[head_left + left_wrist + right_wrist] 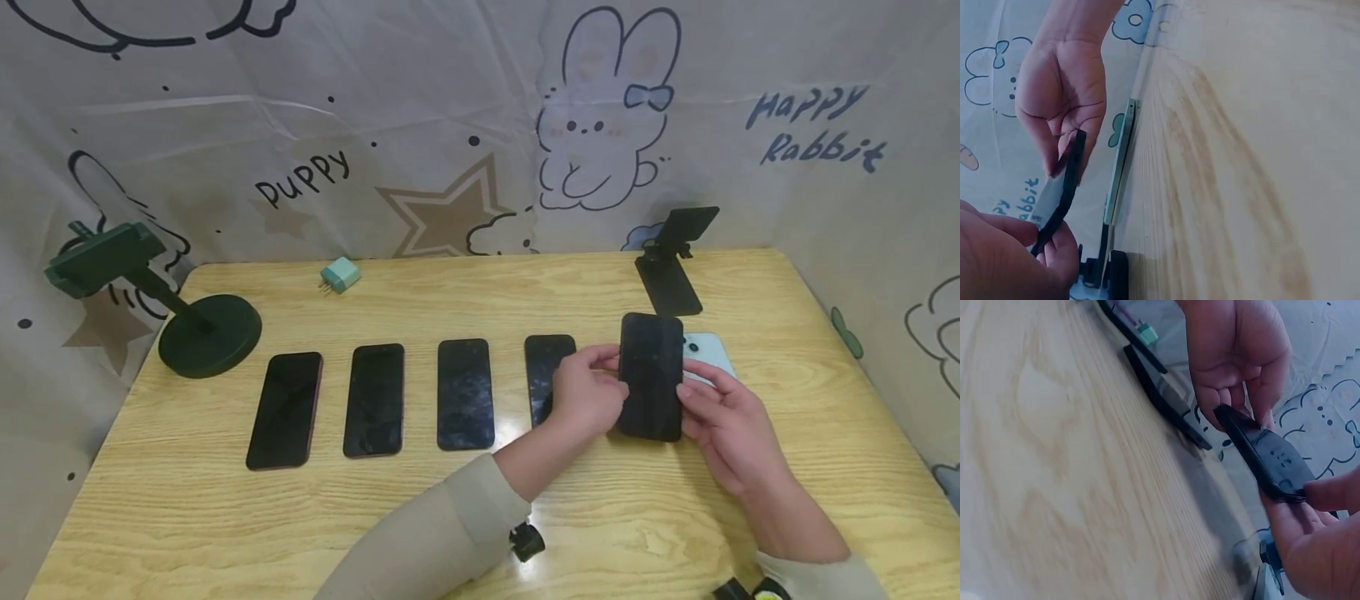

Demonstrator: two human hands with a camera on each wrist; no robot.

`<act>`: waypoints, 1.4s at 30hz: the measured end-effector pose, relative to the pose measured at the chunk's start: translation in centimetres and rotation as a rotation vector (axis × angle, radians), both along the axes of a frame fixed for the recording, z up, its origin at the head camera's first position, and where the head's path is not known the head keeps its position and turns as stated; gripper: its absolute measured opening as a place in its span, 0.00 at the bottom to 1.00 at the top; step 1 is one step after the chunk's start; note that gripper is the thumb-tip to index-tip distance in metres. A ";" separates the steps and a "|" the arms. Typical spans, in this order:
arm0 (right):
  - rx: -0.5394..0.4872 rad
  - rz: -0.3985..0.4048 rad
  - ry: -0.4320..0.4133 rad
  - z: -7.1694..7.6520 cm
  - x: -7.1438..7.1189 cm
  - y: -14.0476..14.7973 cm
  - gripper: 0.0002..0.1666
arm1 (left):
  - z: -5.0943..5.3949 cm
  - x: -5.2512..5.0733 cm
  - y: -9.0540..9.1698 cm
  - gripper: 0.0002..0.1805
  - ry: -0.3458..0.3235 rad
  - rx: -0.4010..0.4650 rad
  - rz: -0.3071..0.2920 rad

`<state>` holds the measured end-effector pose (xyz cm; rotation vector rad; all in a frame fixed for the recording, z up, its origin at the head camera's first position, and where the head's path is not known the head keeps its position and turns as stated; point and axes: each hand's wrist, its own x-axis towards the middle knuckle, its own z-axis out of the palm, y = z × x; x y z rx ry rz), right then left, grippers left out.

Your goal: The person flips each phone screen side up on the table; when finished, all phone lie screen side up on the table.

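Observation:
Both hands hold a black-screened smartphone (651, 379) between them, raised off the table with its screen toward the head camera. My left hand (592, 392) pinches its left edge, and my right hand (731, 425) pinches the right edge, thumb in front. In the right wrist view the phone (1272, 456) is tilted, with fingers at both sides. Partly hidden behind it, a light blue phone (712, 350) lies with its camera side up. Left of it another dark phone (550, 354) lies flat, partly covered by my left hand.
Three more dark phones, the left (285, 410), middle (375, 400) and right (466, 394), lie in a row. A green round-based stand (210, 333) stands at the left, a mint charger plug (341, 274) at the back. A black folding stand (671, 279) is at the back right.

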<state>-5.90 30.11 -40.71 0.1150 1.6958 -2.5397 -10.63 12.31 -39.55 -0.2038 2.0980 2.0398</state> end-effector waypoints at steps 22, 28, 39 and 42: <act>0.527 0.027 -0.156 0.5 -1.9 0.6 0.34 | -0.2 -0.2 0.2 0.23 -0.109 0.043 -0.004; 0.594 0.041 -0.158 0.5 -2.1 0.5 0.34 | -0.1 0.0 -0.1 0.23 -0.142 0.038 -0.025; 0.730 0.119 -0.130 0.6 -2.1 0.7 0.32 | 0.4 0.7 -0.3 0.29 -0.144 0.002 -0.072; 0.784 0.134 -0.142 0.6 -2.1 0.7 0.33 | 0.4 1.0 -0.1 0.31 -0.110 -0.065 -0.102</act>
